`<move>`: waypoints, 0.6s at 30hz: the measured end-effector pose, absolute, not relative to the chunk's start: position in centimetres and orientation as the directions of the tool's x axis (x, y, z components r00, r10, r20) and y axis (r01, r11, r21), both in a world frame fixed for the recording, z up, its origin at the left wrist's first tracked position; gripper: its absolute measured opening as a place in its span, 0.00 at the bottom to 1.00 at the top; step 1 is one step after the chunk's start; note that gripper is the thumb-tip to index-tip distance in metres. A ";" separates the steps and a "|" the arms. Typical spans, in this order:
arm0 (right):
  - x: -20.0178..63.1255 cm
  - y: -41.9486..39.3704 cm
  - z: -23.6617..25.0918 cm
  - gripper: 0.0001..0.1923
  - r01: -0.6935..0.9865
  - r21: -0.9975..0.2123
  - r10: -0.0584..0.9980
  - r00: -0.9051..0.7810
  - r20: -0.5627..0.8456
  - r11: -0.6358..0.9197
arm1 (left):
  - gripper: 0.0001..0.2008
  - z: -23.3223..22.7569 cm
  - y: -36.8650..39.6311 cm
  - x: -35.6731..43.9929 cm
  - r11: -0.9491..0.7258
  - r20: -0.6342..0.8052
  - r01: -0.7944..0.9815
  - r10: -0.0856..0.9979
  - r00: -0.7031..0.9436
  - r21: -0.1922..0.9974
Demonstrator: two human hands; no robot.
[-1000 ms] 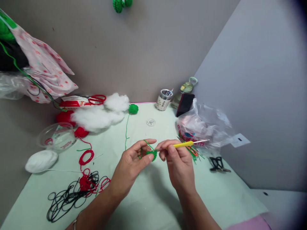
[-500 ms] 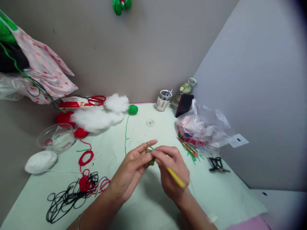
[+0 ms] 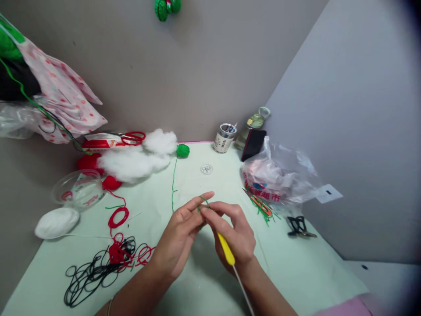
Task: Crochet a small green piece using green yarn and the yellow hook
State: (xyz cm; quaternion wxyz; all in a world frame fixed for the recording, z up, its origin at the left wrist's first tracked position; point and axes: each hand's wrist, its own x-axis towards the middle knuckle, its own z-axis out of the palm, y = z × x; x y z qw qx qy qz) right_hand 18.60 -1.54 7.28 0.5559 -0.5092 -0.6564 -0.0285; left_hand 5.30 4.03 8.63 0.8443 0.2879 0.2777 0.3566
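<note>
- The left hand is half curled, thumb and forefinger pinched on a small green crocheted yarn piece; only a sliver of it shows between the fingertips.
- The right hand is closed around a yellow-handled crochet hook, its fingertips meeting those of the left hand at the green piece. The handle slants back towards the wrist and a thin metal shaft runs on past it.
- Both hands hover above the pale green worktop, near its middle.
- One thin green yarn strand runs from the green piece away across the worktop to one small green yarn ball at the far edge.
- Left of that ball lies one heap of white stuffing fluff, with one pair of red-handled scissors just behind it.
- Further left of the ball sit one clear plastic bowl and one white oval lump.
- Near the left forearm lies one tangle of black cord mixed with loops of red yarn.
- Right of the green ball stands one small round tin, then one dark phone leaning upright.
- One crumpled clear plastic bag lies right of the hands, with green and orange yarn scraps at its near edge and one black clip-like object beyond.
</note>
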 end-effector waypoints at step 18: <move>19.8 -0.2 7.8 0.10 -0.099 -0.920 0.856 0.415 0.308 0.379 | 0.20 8.6 4.2 4.6 0.339 -0.143 -0.280 0.828 0.543 0.898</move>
